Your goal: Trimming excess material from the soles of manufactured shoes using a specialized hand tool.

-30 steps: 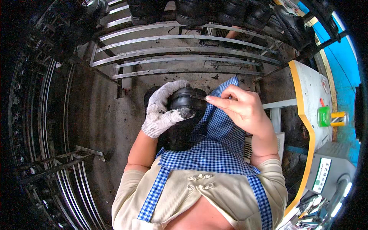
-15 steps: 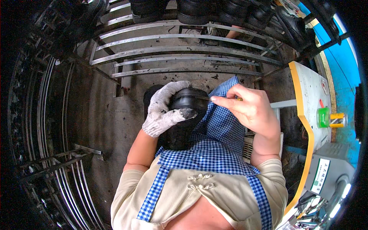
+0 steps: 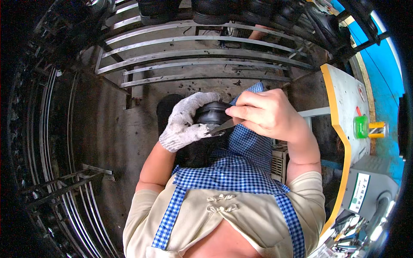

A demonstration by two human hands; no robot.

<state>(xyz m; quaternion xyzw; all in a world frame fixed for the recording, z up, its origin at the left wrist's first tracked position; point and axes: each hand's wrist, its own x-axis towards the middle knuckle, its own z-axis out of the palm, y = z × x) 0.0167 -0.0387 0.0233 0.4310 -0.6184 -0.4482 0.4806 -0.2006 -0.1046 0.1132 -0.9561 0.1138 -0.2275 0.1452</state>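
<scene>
A black shoe (image 3: 212, 115) rests over my lap, its rounded end upward. Around it curls my left hand (image 3: 184, 117) in a whitish knitted glove, fingers over the far side and a dark-stained thumb on the near side. My bare right hand (image 3: 267, 112) is closed on a knife, whose flat grey blade (image 3: 226, 126) slants down to the left, its tip close to the gloved thumb. Whether the edge touches the shoe I cannot tell. The knife's handle is hidden in my fingers. Under the shoe lies a blue checked apron (image 3: 219, 170).
Ahead stands a metal-bar rack (image 3: 202, 55) with several black shoes (image 3: 211, 12) on top. More racks (image 3: 73, 202) line the left. To the right is a yellow-edged white table (image 3: 342, 99) with a green container (image 3: 360, 127) and a grey machine (image 3: 374, 185).
The right hand has moved slightly left, and the knife has turned so its blade shows flat, pointing at the left thumb. The left hand keeps its hold on the shoe.
</scene>
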